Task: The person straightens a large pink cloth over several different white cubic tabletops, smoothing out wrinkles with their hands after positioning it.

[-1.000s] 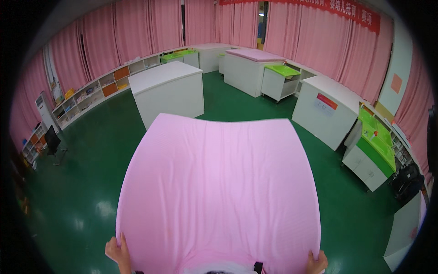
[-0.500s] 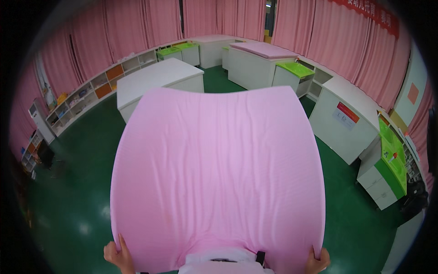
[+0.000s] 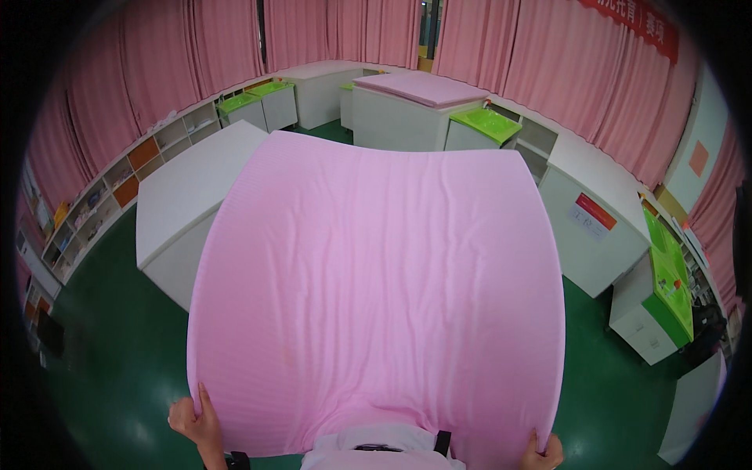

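The person's left hand (image 3: pixel 197 425) and right hand (image 3: pixel 543 453), fingers clamped on opposite edges of a wrinkled pink mat (image 3: pixel 376 290).

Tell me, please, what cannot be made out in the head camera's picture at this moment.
Head view, underside of the pink mat: hidden, since its top faces the camera.
Head view, right hand: cut off near the wrist by the lower edge.
Head view, white table on the left: partly hidden behind the mat.
Head view, contents of the left shelf unit: too small to tell.
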Available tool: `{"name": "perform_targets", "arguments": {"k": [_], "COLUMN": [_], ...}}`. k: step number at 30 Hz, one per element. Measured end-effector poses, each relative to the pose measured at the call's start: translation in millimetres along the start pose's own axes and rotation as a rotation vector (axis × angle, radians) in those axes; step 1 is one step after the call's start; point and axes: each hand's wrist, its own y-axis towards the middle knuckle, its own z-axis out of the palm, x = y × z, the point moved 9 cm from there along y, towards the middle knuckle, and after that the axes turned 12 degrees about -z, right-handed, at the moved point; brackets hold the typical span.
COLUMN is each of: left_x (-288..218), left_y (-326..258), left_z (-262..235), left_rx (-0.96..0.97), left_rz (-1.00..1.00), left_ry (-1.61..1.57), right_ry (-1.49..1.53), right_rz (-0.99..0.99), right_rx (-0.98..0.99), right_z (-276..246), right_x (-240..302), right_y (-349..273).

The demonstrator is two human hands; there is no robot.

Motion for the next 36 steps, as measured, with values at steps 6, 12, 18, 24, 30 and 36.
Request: {"name": "perform_targets", "arguments": {"k": [6,12,18,24,30,36], "left_x": [-86,-137,-154,-236,-305,-411], "left_y": [77,140,199,303,383,460], "left_z": [154,278,442,629,789,925], "left_rx": [-0.015,0.019,-0.005,-0.029,-0.081,-0.258], "left_rz": [0.087,0.052,-0.028,-0.015,-0.028,-0.064], "left_ry": [-0.051,-0.027,-0.054,-0.176,-0.198,-0.374], "right_ry": [-0.064,0.036,-0.032,-0.018,-0.096,0.079], "right_rz": [-0.094,-0.16,-0.068,-0.046,0.025,-0.056], "right_rx": [-0.006,0.073,0.042,-0.036,-0.131,-0.335], "right_z": [164,310,434,569,682,858], "right_x": [53,70,150,199,220,222], "right_y": [98,185,295,395,493,640]}}
